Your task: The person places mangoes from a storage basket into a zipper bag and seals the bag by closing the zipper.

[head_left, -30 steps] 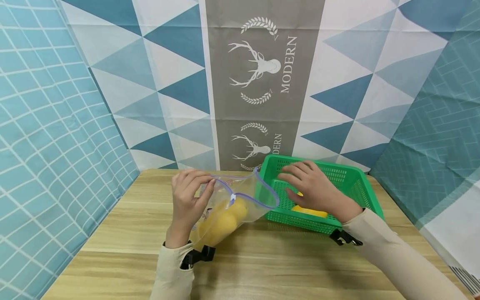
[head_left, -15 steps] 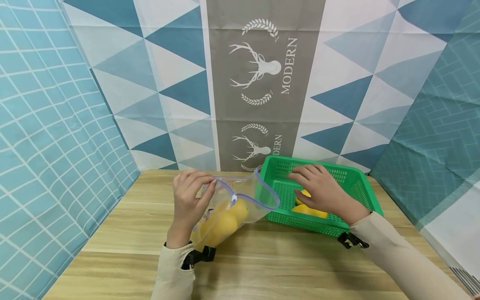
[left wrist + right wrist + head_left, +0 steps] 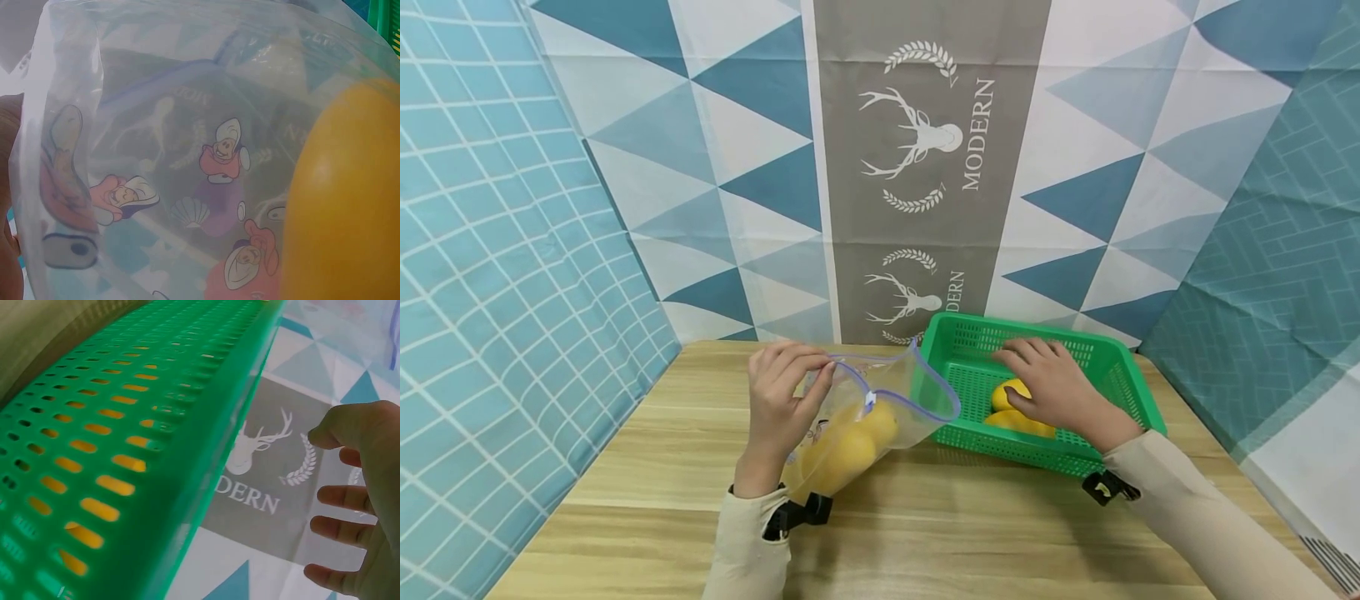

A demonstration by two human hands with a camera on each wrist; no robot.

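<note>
My left hand (image 3: 781,404) pinches the upper edge of a clear zip bag (image 3: 910,429) with a purple rim and white slider. The bag's mouth gapes toward the basket. Several smooth yellow oval fruits (image 3: 850,454) lie inside it; their exact kind is unclear. In the left wrist view, cartoon prints show on the film beside one yellow fruit (image 3: 350,206). Over the green basket (image 3: 985,443) hovers my right hand (image 3: 1048,383), fingers loosely bent and holding nothing. Below and beside it, yellow fruits (image 3: 1018,422) lie in the basket, partly hidden by the hand and front wall.
The basket stands at the back right of the wooden table (image 3: 925,533), close to the patterned back wall (image 3: 940,267). The bag's mouth is next to the basket's left side. Tile-patterned sheets (image 3: 512,250) hang at both sides.
My right hand has moved right over the basket, away from the bag's mouth, uncovering more of the yellow fruits there. The left hand and bag stay nearly in place.
</note>
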